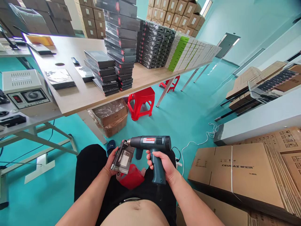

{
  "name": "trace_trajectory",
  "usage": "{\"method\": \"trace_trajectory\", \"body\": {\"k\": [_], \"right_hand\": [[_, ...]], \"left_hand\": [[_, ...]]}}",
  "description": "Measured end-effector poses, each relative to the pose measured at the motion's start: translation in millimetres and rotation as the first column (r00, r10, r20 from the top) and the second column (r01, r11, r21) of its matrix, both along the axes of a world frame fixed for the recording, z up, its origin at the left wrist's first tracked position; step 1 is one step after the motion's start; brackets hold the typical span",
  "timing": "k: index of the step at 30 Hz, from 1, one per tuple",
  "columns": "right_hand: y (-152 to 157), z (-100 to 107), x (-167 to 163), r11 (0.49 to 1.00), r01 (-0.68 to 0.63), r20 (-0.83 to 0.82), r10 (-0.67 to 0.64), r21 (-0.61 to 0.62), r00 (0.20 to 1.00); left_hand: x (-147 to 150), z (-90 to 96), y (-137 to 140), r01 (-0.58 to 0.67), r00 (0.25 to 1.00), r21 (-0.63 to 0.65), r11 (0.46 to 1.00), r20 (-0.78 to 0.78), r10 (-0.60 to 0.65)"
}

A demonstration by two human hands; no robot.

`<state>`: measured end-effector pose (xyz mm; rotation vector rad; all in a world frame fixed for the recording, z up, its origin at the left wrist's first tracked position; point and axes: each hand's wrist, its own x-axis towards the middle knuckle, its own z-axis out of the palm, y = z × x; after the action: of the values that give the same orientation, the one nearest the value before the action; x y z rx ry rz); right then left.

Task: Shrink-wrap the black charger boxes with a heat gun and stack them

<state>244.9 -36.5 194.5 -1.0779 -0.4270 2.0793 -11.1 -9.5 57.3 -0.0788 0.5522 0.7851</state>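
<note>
In my right hand [164, 164] is a dark green heat gun [150, 143], its fingers wrapped round the handle. The gun lies level and its metal nozzle points left, at the upper edge of a small product box [122, 158]. My left hand [111, 160] grips that box by its left side and holds it tilted over my lap. The box is dark with a pale picture on its face and looks glossy, as if film-wrapped. Nozzle and box nearly touch; I cannot tell whether they do.
On the wooden table [150, 78] stand stacks of black boxes [121, 31] and rows of white boxes [192, 51]. A red stool [142, 102] and an opened carton [113, 116] are beneath. Cartons [237, 172] fill the right side. A white cable [188, 144] crosses the floor.
</note>
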Motion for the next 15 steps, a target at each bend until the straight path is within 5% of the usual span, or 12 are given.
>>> {"method": "trace_trajectory", "body": {"k": [2,5,11,13,15], "right_hand": [[-4,13,-4,0.976,-0.2,0.112,0.19,0.085,0.975],[-6,30,-5,0.851,-0.509,0.299,0.456,0.128,0.838],[10,36,-14,0.947,-0.262,0.404,0.169,0.187,0.899],[9,41,-15,0.914,-0.373,0.419,0.279,0.161,0.864],[2,47,-12,0.783,-0.609,0.424,0.512,0.128,0.747]], "left_hand": [[-1,-2.9,1,-0.035,0.999,-0.034,0.999,-0.041,0.033],[-1,-4.7,2,-0.115,0.986,-0.054,0.992,-0.125,0.108],[0,-0.5,2,-0.076,0.986,-0.071,0.995,-0.156,0.064],[0,-0.9,3,-0.093,0.984,-0.069,0.993,-0.159,0.082],[0,-2.5,5,-0.143,0.979,-0.058,0.988,-0.153,0.132]]}}
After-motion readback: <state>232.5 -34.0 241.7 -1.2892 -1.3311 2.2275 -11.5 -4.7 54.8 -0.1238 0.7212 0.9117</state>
